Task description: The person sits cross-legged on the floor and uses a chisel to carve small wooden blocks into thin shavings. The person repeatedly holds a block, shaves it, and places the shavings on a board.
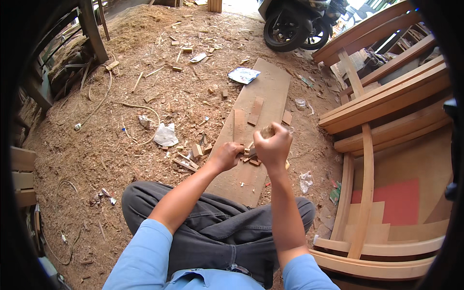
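Observation:
I sit cross-legged before a long flat wooden board (273, 92) lying on the ground. Low over its near half, my right hand (274, 149) makes a fist around a tool with a rounded, wood-coloured handle top (267, 130). Something greyish like a blade shows below that fist, too blurred to name. Just left of it, my left hand (227, 156) is closed with fingertips pinching a small wood piece (247, 151). Small offcuts (253, 161) lie under the hands. Beyond them, two flat wood strips (255, 111) rest on the board.
Sawdust and scraps cover the ground. A blue-white plastic packet (244, 75) lies on the board's far end, a pale cloth-like piece (166, 135) to the left. Wooden frames (367, 193) stand close on my right. A scooter's wheel (286, 31) is at the far right.

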Available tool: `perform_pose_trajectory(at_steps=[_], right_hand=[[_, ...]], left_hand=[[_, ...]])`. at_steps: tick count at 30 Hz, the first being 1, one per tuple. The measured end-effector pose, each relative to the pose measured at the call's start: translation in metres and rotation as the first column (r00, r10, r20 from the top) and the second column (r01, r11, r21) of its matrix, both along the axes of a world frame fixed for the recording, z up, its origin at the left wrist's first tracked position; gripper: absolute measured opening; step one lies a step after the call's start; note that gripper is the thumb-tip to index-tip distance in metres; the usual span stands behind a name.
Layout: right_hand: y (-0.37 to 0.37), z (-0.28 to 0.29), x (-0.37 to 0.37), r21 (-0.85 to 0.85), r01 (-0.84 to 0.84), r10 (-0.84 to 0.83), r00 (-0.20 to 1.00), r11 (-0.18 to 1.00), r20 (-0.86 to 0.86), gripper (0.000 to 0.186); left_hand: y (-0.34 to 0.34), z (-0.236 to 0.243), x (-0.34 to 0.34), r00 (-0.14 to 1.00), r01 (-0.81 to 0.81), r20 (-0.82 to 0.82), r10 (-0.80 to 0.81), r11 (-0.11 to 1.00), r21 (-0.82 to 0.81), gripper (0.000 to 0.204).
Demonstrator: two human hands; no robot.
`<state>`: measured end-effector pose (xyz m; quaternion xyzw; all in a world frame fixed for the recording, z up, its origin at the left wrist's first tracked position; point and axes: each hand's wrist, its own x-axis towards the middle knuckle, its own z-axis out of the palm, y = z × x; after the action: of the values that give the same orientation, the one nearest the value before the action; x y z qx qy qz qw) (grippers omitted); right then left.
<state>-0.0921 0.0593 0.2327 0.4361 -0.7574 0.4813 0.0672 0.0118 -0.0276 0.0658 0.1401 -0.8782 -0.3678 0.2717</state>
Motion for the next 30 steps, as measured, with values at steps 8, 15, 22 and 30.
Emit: perform_pose_trajectory(at_steps=[8,15,22,30], right_hand=[[-0.014,-0.089,0.023,0.281,-0.058,0.038,0.996,0.958,0.076,0.025],[-0.009,-0.083,0.009,0.303,-0.017,-0.025,0.990,0.953,0.136,0.026],[-0.004,-0.085,0.010,0.263,0.051,-0.085,0.989,0.963,0.119,0.027],[-0.001,-0.085,0.016,0.220,0.003,-0.024,0.995,0.976,0.093,0.027]], left_hand=[[0.005,-0.078,0.024,0.942,0.040,0.336,-0.007,0.995,-0.093,0.008],[0.012,-0.059,0.022,0.898,0.067,0.441,-0.003,0.989,-0.129,0.012],[0.011,-0.060,0.023,0.884,0.098,0.468,-0.012,0.982,-0.160,0.007],[0.012,-0.067,0.021,0.894,0.060,0.449,-0.001,0.991,-0.117,0.011]])
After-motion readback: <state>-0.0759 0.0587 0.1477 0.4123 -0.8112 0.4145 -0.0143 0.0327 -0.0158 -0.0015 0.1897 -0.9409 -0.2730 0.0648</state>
